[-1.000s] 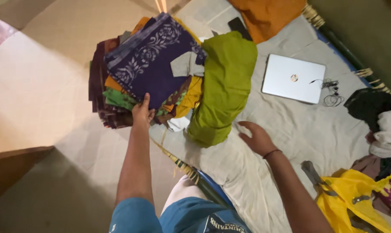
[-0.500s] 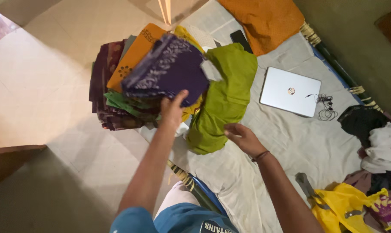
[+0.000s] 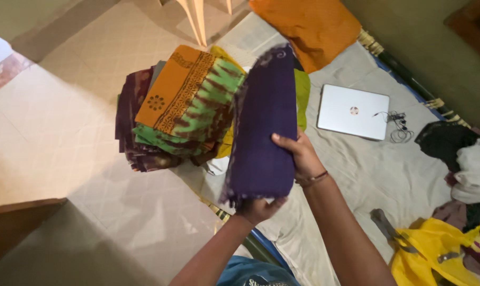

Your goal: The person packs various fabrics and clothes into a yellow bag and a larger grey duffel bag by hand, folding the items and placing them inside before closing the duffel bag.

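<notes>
A folded dark purple cloth [image 3: 264,127] with a pale printed border is held up in front of me. My left hand [image 3: 258,207] grips its lower end from below. At its right edge my right hand [image 3: 298,153] holds it, thumb on the front. Behind it lies a stack of folded cloths [image 3: 168,114], with an orange printed one and a green striped one on top. A green cloth [image 3: 302,92] is mostly hidden behind the purple one.
A silver laptop [image 3: 354,111] with tangled earphones [image 3: 399,127] lies on the white sheet [image 3: 356,175]. An orange cloth [image 3: 309,26] lies at the top. Dark and white clothes [image 3: 465,159] and a yellow bag [image 3: 436,254] sit right. Tiled floor [image 3: 55,127] spreads left.
My left hand lifted the purple cloth off the stack and brought it toward me. My right hand rose from the sheet and took hold of it. The orange and green cloths are now uncovered.
</notes>
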